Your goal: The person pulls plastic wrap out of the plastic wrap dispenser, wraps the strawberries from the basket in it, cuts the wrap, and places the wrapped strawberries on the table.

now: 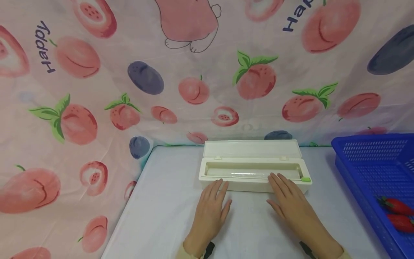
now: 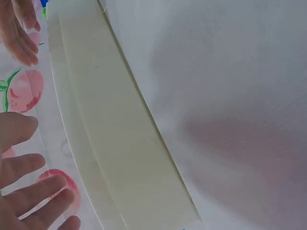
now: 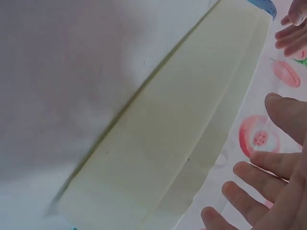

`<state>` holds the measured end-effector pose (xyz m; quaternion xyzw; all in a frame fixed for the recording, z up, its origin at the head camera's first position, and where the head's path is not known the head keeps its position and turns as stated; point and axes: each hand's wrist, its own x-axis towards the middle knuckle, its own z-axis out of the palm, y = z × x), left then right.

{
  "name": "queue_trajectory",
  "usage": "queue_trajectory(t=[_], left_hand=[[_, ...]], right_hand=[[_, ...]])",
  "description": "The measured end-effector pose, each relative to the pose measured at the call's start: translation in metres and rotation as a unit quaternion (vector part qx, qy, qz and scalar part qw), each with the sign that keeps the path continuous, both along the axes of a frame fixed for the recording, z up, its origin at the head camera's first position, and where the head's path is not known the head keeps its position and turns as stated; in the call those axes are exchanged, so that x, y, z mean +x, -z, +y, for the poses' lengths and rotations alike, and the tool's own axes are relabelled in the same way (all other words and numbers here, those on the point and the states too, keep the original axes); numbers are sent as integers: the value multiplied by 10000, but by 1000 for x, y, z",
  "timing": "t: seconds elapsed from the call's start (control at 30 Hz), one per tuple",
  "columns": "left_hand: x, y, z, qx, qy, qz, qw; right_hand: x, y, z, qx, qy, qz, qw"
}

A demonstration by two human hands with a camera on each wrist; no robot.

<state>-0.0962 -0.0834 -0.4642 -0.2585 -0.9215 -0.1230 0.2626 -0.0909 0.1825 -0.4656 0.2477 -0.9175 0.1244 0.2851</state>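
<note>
Two hands, our left hand [image 1: 211,205] and right hand [image 1: 291,201], lie flat and open-fingered against the open wrap dispenser [image 1: 253,172] on the desk [image 1: 168,208]; we judge a careless push could slide it away.

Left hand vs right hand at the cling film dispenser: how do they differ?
The left hand lies near the left end of the cream cling film dispenser; the right hand lies nearer its green slide cutter. The left fingertips only reach the front wall, while the right fingertips come up to the rim. Both are open, flat and palm down on the white table, holding nothing.
</note>
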Motion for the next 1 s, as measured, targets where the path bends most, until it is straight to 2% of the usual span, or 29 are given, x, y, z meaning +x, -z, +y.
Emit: queue_trajectory(t=[0.13, 0.23, 0.5, 0.77, 1.0], left_hand=[[-7, -1, 1, 102, 145, 80, 9998], [-13, -2, 1, 65, 128, 148, 9998], [-27, -6, 1, 121, 186, 346, 9992], [-40, -8, -3, 111, 138, 219, 9996], [-52, -12, -7, 126, 107, 110, 9998]], right_hand=[[-5, -3, -2, -122, -25, 92, 9999], [-9, -5, -3, -140, -13, 65, 9999], [-20, -13, 0, -165, 12, -295, 9994], [-31, -15, 0, -240, 62, -389, 9989], [-41, -16, 1, -154, 96, -757, 9970]])
